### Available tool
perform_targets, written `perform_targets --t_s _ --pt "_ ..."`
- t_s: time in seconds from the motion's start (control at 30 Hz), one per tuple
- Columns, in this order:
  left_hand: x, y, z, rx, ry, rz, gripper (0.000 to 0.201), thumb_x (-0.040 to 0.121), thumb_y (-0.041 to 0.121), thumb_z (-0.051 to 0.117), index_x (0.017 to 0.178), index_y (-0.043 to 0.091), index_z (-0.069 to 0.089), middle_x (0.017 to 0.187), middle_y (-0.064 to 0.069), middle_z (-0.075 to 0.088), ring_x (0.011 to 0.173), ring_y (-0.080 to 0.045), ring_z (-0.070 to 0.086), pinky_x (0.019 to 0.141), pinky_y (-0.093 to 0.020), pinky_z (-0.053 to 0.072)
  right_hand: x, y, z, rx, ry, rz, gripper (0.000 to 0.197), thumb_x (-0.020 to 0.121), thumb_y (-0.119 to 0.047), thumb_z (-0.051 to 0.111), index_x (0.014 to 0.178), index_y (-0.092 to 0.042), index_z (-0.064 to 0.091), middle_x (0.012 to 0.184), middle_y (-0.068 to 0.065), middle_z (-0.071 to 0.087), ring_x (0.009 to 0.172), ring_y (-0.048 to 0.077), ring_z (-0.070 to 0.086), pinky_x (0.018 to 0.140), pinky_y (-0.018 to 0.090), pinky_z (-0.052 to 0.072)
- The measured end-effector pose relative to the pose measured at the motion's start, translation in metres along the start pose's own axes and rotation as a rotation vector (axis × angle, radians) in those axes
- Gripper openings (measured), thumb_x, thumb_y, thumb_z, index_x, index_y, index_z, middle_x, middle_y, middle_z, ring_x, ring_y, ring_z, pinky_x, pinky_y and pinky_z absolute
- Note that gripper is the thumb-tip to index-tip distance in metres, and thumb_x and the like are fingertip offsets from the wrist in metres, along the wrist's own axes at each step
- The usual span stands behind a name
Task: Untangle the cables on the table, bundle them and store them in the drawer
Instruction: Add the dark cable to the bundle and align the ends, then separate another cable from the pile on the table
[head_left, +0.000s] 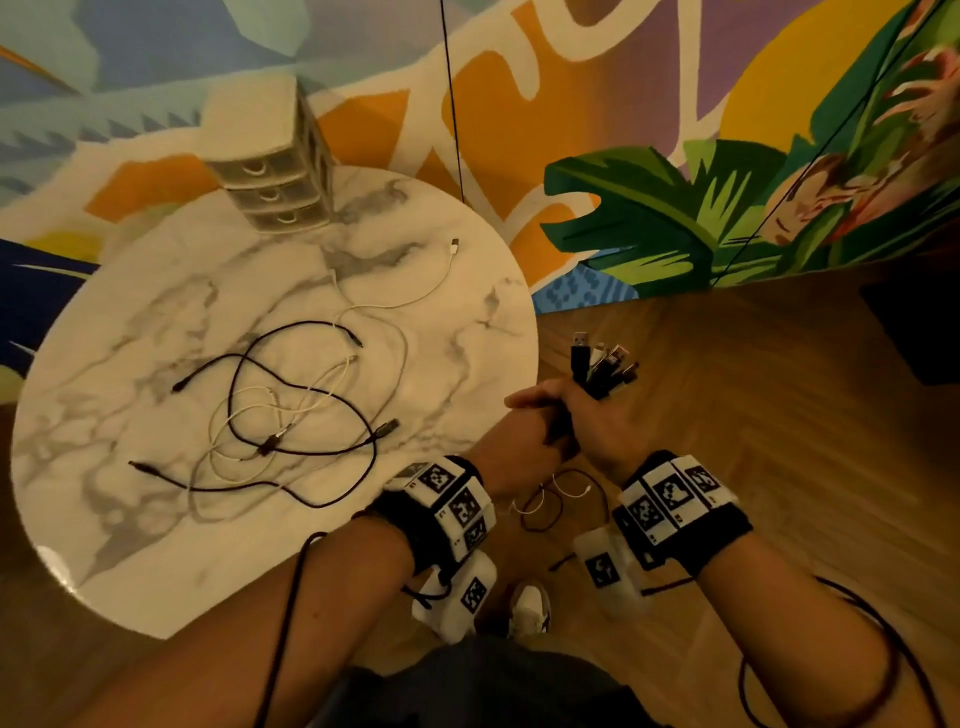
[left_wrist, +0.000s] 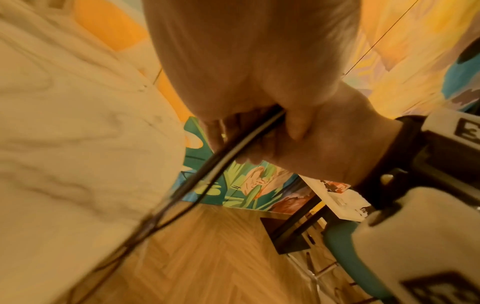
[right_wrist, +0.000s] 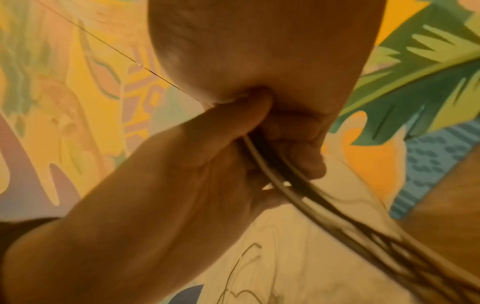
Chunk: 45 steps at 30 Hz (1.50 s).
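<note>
Both hands are off the right edge of the round marble surface (head_left: 467, 291), above the wooden floor (head_left: 753, 415). The right hand (head_left: 597, 421) is closed around a bunch of cables (head_left: 605, 366); the plug ends of this bunch stand out above the fist, black and white ones together. The left hand (head_left: 530, 415) is closed on the same bunch just beside the right hand, and the two hands touch. In the wrist views, black and pale cords run out from between the curled fingers of the left hand (left_wrist: 259, 127) and of the right hand (right_wrist: 285, 139). The loose ends hang below the hands, in small loops over the floor.

On the surface there are more cables. Several black cables (head_left: 291, 395) and white cables (head_left: 363, 306) lie crossed over each other near the middle, in a tangle. One white plug (head_left: 455, 244) lies nearer the far side. A small drawer unit (head_left: 275, 171) with three drawers stands at the far edge of the surface; all three drawers are shut.
</note>
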<state>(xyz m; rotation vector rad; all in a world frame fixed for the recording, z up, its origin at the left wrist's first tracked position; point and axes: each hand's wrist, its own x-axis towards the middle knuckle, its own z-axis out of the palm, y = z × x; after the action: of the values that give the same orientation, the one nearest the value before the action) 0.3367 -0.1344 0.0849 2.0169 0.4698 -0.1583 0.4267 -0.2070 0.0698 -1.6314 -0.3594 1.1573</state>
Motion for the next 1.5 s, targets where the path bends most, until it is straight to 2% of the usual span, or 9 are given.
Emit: perform_targets --t_s 0.13,0.27,0.47,0.7,0.83,0.93,1.13,1.4,1.5 --pt "-0.018 -0.050 -0.034 0.341 0.005 -0.051 0.028 0.096 0.030 0.048 0.105 0.008 0.063 0.106 -0.011 0.062 0.096 -0.022 0.056 0.084 -0.034 0.044 0.011 0.008 0.016 0.228 0.021 0.026 0.058 0.100 -0.038 0.036 0.074 0.005 0.066 0.089 0.019 0.071 0.084 0.024 0.068 0.079 0.030 0.052" --pt "-0.030 -0.135 -0.074 0.532 0.126 -0.290 0.027 0.094 0.033 0.046 0.097 0.009 0.059 0.102 -0.013 0.060 0.099 -0.032 0.056 0.076 -0.033 0.039 0.016 0.020 0.025 0.059 0.090 -0.056 0.070 0.097 -0.043 0.043 0.034 -0.013 0.043 0.039 0.008 0.045 0.045 0.025 0.050 0.067 0.037 0.045" --pt "-0.025 -0.179 -0.091 0.698 0.075 -0.525 0.040 0.094 0.044 0.043 0.121 0.016 0.049 0.120 -0.013 0.058 0.107 -0.032 0.054 0.086 -0.038 0.047 0.007 0.039 0.036 0.144 -0.103 -0.006 0.057 0.103 -0.027 0.026 0.085 0.004 0.070 0.031 0.000 0.030 0.027 0.012 0.025 0.043 0.028 0.028" --pt "-0.020 -0.155 -0.065 0.523 0.183 -0.264 0.021 0.094 0.032 0.049 0.094 0.012 0.050 0.094 -0.009 0.061 0.089 -0.030 0.057 0.069 -0.034 0.040 0.003 0.040 0.038 -0.019 -0.218 -0.012 0.047 0.103 -0.027 0.019 0.127 -0.016 0.058 0.045 0.004 0.042 0.031 0.017 0.033 0.045 0.028 0.041" --pt "-0.028 -0.102 -0.068 0.286 0.396 0.047 0.016 0.090 0.027 0.058 0.088 0.012 0.058 0.080 0.002 0.054 0.078 -0.018 0.051 0.067 -0.029 0.038 0.010 0.027 0.060 -0.130 -0.125 -0.006 0.036 0.102 -0.029 0.030 0.114 -0.027 0.064 0.056 0.007 0.054 0.045 0.023 0.041 0.043 0.024 0.034" --pt "-0.035 -0.070 -0.075 0.158 0.466 0.123 0.011 0.089 0.020 0.060 0.092 0.010 0.062 0.085 0.000 0.059 0.080 -0.015 0.051 0.072 -0.024 0.041 0.010 0.012 0.078 -0.105 -0.123 0.023 0.031 0.098 -0.020 0.038 0.086 -0.001 0.060 0.057 0.006 0.053 0.052 0.018 0.046 0.053 0.027 0.037" --pt "-0.043 -0.056 -0.079 0.120 0.487 0.167 0.010 0.089 0.013 0.058 0.095 0.010 0.066 0.085 0.005 0.057 0.081 -0.011 0.050 0.070 -0.008 0.035 0.009 0.002 0.092 -0.068 -0.116 -0.106 0.030 0.098 -0.008 0.043 0.069 -0.013 0.051 0.056 0.004 0.042 0.047 0.012 0.036 0.046 0.026 0.031" --pt "-0.049 -0.069 -0.067 -0.100 0.566 0.095 0.018 0.092 0.028 0.053 0.108 0.021 0.059 0.103 0.008 0.056 0.095 -0.008 0.050 0.076 -0.016 0.040 0.001 0.002 0.096 -0.094 0.028 -0.182 0.038 0.100 -0.017 0.041 0.066 -0.012 0.057 0.048 -0.005 0.050 0.041 0.003 0.042 0.046 0.018 0.035" --pt "-0.061 -0.101 -0.052 0.029 0.325 -0.050 0.032 0.088 0.043 0.051 0.114 0.025 0.058 0.103 0.009 0.059 0.095 -0.010 0.052 0.080 -0.024 0.042 0.007 0.008 0.092 0.033 0.163 -0.219 0.049 0.100 -0.019 0.041 0.056 -0.005 0.059 0.059 0.009 0.055 0.054 0.013 0.048 0.057 0.026 0.040"
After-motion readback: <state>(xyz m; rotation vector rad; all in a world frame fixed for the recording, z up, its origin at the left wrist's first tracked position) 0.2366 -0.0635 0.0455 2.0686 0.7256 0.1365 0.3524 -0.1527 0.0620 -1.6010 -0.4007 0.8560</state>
